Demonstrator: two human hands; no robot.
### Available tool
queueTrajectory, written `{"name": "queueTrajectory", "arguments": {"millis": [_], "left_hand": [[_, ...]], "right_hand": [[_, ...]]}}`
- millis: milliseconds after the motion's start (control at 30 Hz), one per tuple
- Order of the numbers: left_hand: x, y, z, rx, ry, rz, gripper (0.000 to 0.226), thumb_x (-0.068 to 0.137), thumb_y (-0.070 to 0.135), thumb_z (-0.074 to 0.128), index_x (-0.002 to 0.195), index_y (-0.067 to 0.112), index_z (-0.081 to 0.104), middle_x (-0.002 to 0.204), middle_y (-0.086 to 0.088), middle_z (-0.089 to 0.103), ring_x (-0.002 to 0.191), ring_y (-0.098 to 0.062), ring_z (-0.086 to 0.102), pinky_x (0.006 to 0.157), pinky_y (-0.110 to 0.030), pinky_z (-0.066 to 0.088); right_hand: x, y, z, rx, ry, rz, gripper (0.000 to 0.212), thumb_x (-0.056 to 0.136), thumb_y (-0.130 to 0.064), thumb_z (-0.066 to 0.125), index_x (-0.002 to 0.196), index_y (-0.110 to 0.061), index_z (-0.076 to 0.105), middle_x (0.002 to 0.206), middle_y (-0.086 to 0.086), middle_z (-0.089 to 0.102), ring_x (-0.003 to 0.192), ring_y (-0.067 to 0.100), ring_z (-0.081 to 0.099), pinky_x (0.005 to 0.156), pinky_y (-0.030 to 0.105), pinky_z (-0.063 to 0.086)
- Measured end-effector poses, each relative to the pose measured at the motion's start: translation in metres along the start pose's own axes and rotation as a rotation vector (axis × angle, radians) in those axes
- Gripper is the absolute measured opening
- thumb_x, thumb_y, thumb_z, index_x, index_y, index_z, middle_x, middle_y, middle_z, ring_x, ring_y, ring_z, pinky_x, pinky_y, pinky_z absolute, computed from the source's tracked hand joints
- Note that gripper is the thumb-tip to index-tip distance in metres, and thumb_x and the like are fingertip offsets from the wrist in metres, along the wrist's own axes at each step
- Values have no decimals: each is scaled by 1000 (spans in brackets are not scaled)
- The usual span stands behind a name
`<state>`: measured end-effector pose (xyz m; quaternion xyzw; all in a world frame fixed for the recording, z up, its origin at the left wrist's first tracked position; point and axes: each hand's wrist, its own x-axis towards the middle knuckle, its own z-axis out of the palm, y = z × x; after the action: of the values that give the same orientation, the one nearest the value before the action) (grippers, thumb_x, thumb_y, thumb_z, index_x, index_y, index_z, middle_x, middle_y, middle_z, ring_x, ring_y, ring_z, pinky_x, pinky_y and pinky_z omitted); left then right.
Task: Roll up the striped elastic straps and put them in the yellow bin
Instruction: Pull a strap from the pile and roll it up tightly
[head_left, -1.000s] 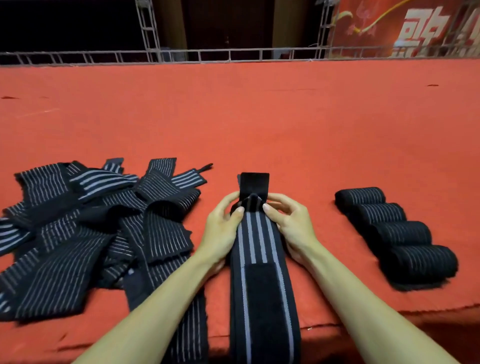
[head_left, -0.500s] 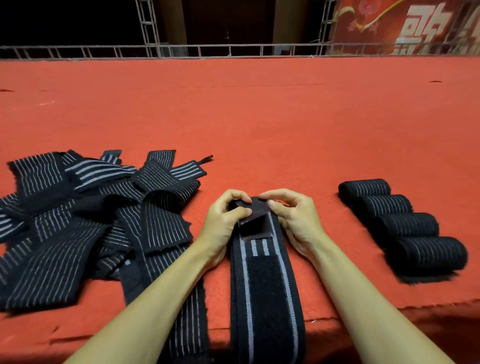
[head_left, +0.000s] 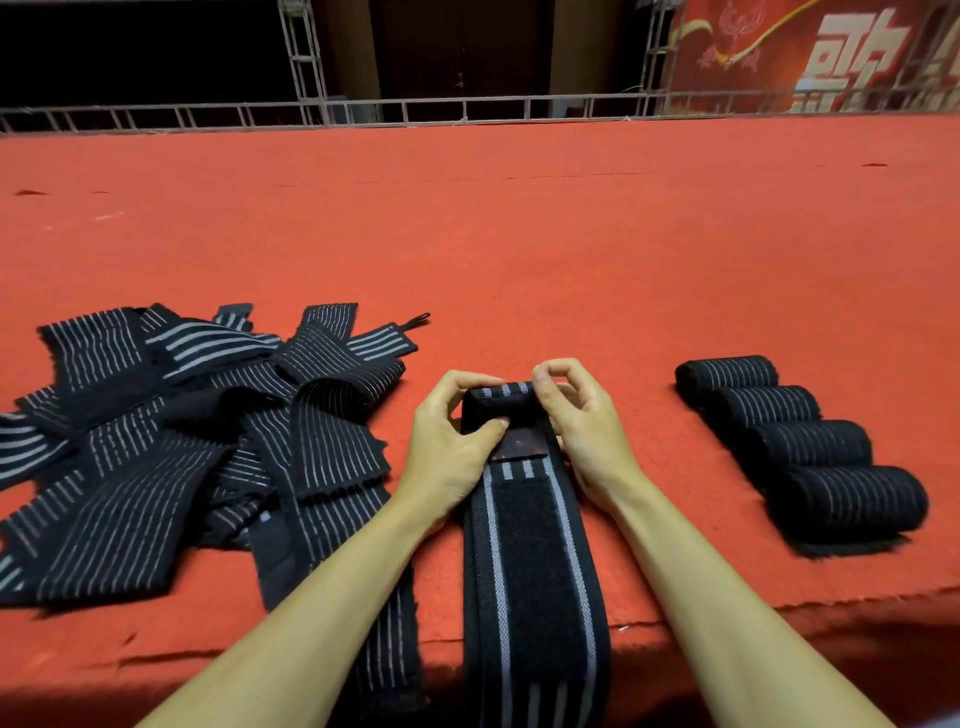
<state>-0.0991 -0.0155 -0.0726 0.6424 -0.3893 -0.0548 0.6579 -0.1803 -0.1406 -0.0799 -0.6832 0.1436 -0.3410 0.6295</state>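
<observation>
Rolled thicker than before, the striped strap (head_left: 527, 545), left hand (head_left: 448, 449) and right hand (head_left: 589, 434) pinching its ribbed elastic roll

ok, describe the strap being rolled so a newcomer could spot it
On the red table, find the near edge between the loose strap pile, left, and four finished rolls, right. The strap there hangs over the edge. Only it is part-rolled, its far end gripped by the left hand and right hand.

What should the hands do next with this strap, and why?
Probably roll the curled end another turn toward the person: left hand and right hand both pinch it, yet most of the striped strap lies flat, draping over the edge of the table.
</observation>
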Motion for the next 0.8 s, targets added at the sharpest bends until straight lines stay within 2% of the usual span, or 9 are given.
{"name": "queueTrajectory", "arguments": {"millis": [100,200,267,333,433,533,633,700,800], "left_hand": [[0,1,0,0,-18,-6,39,77,-10,66,92,26,62,95,8,68,97,-5,62,88,-22,48],[1,2,2,19,-78,-47,36,80,-8,64,102,20,62,101,8,65,95,1,59,83,-14,46],[3,-1,2,16,-97,-133,38,83,-2,65,112,22,60,108,6,63,93,-4,60,83,-17,48],[4,-3,2,-62,-108,-235,38,85,13,70,119,24,57,114,2,61,93,-8,62,83,-22,51],[5,-5,3,-102,-86,-316,44,80,46,69,117,26,58,115,0,63,108,-14,62,95,-31,49],[6,-5,4,-85,-82,-343,30,93,36,61,117,18,58,113,-4,67,110,-19,63,101,-40,47],[4,-6,3,-84,-59,-308,23,94,22,60,117,17,58,115,-7,65,111,-20,62,100,-41,48],[2,-4,1,-86,-41,-264,26,93,12,60,118,16,57,116,-7,64,103,-16,64,92,-33,52],[0,-1,0,-129,-54,-214,34,91,0,57,120,16,55,114,-3,62,79,-6,65,71,-23,54]], "right_hand": [[-1,0,0,-9,-5,-15,17,83,-35,70,83,-23,58,84,0,65,80,14,58,77,38,46],[0,0,-1,30,49,-17,16,80,-29,74,80,-22,59,84,3,66,81,14,59,78,36,46],[-1,-1,-2,26,73,-37,16,82,-18,76,81,-19,60,85,2,65,82,11,59,77,29,47],[-2,-3,-2,24,83,-61,15,82,-12,75,84,-14,61,83,-1,65,78,6,59,74,21,46],[-4,-6,-3,28,109,-92,15,81,-8,76,88,-8,62,82,-4,64,73,-1,59,72,13,45],[-5,-7,-3,54,102,-91,17,80,-1,75,89,-5,61,84,-1,66,72,-1,61,70,13,47],[-5,-6,-3,56,58,-77,19,79,2,74,89,-8,60,84,-5,66,72,3,62,70,18,50],[-5,-4,-3,72,23,-50,23,80,5,72,92,-11,60,90,-4,65,76,6,62,72,22,51],[-5,-3,-3,75,-12,-20,30,82,3,70,106,-11,60,100,-5,64,80,5,63,74,21,51]]}}
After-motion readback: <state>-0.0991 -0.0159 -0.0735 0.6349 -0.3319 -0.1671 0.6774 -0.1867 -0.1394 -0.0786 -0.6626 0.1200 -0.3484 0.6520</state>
